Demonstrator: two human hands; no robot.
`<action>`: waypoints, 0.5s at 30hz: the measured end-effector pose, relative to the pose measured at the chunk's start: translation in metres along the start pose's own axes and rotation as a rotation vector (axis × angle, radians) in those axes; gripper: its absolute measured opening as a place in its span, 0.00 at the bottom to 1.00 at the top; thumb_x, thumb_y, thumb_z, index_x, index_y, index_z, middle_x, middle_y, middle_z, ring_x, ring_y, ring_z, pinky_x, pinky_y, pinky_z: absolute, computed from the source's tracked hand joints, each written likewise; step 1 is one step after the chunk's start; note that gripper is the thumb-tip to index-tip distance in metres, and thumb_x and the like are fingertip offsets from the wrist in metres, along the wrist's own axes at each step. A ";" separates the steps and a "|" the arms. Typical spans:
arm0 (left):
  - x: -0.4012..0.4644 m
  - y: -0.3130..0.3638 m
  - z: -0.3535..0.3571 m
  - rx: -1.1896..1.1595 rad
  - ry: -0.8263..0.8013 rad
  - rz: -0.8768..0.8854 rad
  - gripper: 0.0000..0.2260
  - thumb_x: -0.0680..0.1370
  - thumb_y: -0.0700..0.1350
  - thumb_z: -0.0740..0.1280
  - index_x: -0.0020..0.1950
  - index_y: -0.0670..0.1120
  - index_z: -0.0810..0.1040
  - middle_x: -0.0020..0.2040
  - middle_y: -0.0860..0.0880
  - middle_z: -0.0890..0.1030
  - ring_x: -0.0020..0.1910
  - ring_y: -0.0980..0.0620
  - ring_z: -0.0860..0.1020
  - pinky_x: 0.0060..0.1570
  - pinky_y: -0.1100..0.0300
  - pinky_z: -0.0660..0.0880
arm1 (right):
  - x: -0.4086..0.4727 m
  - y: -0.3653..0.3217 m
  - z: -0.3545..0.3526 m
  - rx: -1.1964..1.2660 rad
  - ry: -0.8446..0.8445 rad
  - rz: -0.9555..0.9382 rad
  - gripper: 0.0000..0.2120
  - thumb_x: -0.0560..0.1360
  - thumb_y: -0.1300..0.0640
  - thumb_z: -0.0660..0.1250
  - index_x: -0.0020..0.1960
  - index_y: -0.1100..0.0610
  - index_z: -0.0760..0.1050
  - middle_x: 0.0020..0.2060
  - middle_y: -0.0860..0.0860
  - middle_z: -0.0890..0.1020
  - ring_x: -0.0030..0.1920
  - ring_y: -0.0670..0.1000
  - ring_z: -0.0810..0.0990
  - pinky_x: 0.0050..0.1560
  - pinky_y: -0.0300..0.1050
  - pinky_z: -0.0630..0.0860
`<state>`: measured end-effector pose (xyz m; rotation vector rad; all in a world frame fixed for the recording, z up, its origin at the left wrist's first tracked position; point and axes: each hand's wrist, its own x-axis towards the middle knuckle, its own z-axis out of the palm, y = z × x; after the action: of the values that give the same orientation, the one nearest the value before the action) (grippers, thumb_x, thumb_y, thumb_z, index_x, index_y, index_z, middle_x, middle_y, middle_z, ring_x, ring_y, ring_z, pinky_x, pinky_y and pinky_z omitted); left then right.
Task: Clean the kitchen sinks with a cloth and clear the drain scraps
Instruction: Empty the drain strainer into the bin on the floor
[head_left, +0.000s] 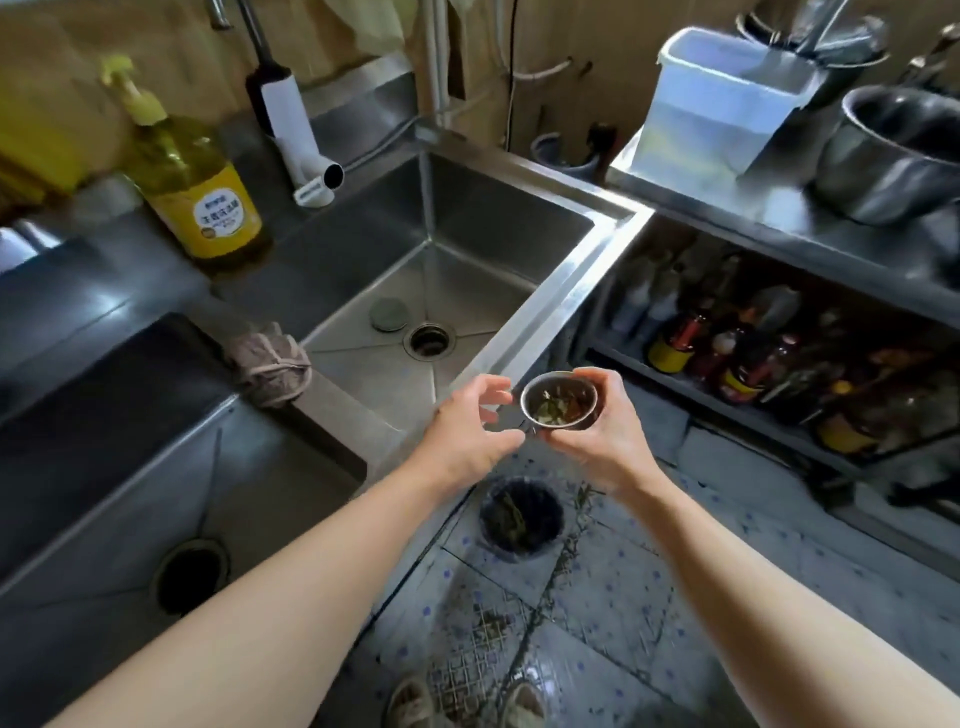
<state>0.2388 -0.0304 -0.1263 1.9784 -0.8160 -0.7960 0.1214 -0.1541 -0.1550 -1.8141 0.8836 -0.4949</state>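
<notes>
My right hand (597, 431) grips a small steel drain strainer (558, 399) holding green and brown scraps, just past the front rim of the right sink (566, 291). My left hand (467, 431) hovers beside the strainer with fingers spread and relaxed, holding nothing. The right sink's drain hole (428, 340) stands uncovered, with a round grey plug (388, 313) lying next to it. A crumpled pinkish cloth (270, 366) sits on the divider between the two sinks. The left sink (104, 519) has a dark drain opening (189, 574).
A black-lined bin (521, 519) with green scraps stands on the tiled floor below my hands. A yellow detergent bottle (192, 171) and a white tap (301, 140) stand behind the sinks. A steel shelf (779, 218) on the right carries pots, a tub and bottles.
</notes>
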 end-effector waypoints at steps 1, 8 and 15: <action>0.002 0.002 0.016 0.004 -0.010 -0.001 0.24 0.71 0.41 0.71 0.66 0.50 0.71 0.58 0.53 0.77 0.54 0.54 0.76 0.55 0.60 0.73 | -0.001 0.010 -0.009 0.002 0.005 0.009 0.32 0.60 0.61 0.80 0.57 0.51 0.68 0.47 0.41 0.77 0.50 0.40 0.77 0.49 0.31 0.71; 0.020 -0.018 0.105 0.022 -0.067 -0.090 0.22 0.72 0.41 0.70 0.64 0.50 0.72 0.59 0.53 0.77 0.55 0.54 0.76 0.58 0.59 0.73 | 0.000 0.093 -0.044 0.002 0.019 0.092 0.34 0.59 0.62 0.80 0.58 0.48 0.67 0.48 0.41 0.77 0.53 0.43 0.77 0.53 0.40 0.74; 0.045 -0.093 0.166 0.064 -0.085 -0.214 0.22 0.72 0.40 0.70 0.64 0.51 0.72 0.58 0.53 0.77 0.55 0.54 0.76 0.59 0.58 0.73 | 0.003 0.184 -0.031 0.009 0.039 0.184 0.33 0.60 0.64 0.79 0.58 0.50 0.67 0.47 0.39 0.75 0.50 0.38 0.75 0.47 0.25 0.68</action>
<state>0.1606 -0.0988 -0.2915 2.1254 -0.6923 -0.9949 0.0389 -0.2151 -0.3104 -1.6999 1.0616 -0.4171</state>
